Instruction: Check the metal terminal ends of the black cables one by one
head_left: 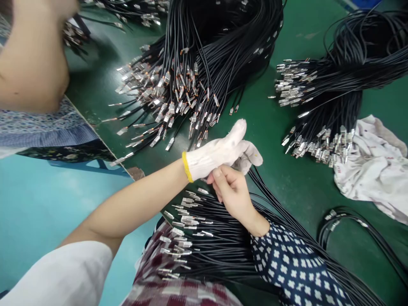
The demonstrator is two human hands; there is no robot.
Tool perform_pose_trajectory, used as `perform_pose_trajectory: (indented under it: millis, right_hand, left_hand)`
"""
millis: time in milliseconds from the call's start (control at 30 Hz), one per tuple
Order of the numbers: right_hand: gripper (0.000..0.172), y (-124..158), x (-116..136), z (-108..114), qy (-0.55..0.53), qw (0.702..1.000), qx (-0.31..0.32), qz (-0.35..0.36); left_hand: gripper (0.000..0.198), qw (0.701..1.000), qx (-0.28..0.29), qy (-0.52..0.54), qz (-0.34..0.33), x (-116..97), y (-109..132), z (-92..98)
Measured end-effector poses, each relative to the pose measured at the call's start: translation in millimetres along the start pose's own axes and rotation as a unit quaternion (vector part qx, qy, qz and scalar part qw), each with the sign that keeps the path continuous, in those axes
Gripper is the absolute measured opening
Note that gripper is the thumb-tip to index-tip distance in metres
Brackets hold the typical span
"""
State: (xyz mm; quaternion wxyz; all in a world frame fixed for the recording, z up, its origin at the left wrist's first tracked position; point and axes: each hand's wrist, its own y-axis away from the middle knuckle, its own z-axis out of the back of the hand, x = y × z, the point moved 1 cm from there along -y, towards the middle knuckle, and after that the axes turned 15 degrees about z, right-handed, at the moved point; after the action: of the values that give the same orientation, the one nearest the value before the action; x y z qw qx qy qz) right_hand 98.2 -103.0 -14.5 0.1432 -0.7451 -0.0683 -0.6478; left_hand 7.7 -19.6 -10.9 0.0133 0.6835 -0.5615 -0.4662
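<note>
My left hand (223, 151) wears a white cotton glove with a yellow cuff and hovers over the green table (280, 187). Its thumb points up, its fingers are loosely bent, and it holds nothing. My bare right hand (232, 191) sits just under it, and its fingertips pinch the glove's fabric near the palm. A blue sleeve with a white pattern covers my right forearm. A bundle of black cables with metal terminals (204, 238) lies across my lap, below both hands.
Large bundles of black terminal cables lie at the back centre (197, 72) and at the right (325, 97). A crumpled white cloth (372, 165) is at the right edge. Another person's arm (32, 63) is at the top left. Below the table edge is teal floor (47, 199).
</note>
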Motion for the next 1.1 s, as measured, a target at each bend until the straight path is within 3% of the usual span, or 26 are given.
perform_pose_trajectory:
  millis: [133, 267, 467, 600, 833, 1100]
  right_hand:
    - [0.034, -2.2, 4.3, 3.4, -0.009, 0.999, 0.037, 0.014]
    - [0.032, -2.1, 6.0, 7.1, -0.029, 0.998, 0.055, 0.017]
    - [0.034, -1.0, 4.4, 4.6, -0.035, 0.999, 0.034, 0.004]
    - [0.035, -1.6, 3.8, 2.3, -0.025, 1.0, 0.016, 0.004]
    - [0.035, 5.9, -3.2, 4.1, -0.018, 1.0, -0.001, 0.017]
    - [0.034, 7.7, -4.9, 3.9, 0.012, 0.999, -0.002, 0.045]
  left_hand:
    - [0.077, 0.994, 0.047, 0.094, 0.024, -10.6, 9.4, -4.6]
    - [0.07, 0.991, 0.06, 0.119, 0.023, -12.1, 9.6, -2.0]
    - [0.079, 0.993, 0.074, 0.093, 0.008, -1.1, -3.5, 0.5]
    - [0.089, 0.999, 0.017, 0.02, 0.018, 3.6, -7.4, 1.0]
    - [0.086, 0.994, -0.032, -0.1, -0.005, 0.7, 0.6, -3.1]
    - [0.072, 0.992, -0.065, -0.111, -0.017, 0.6, 1.0, -8.7]
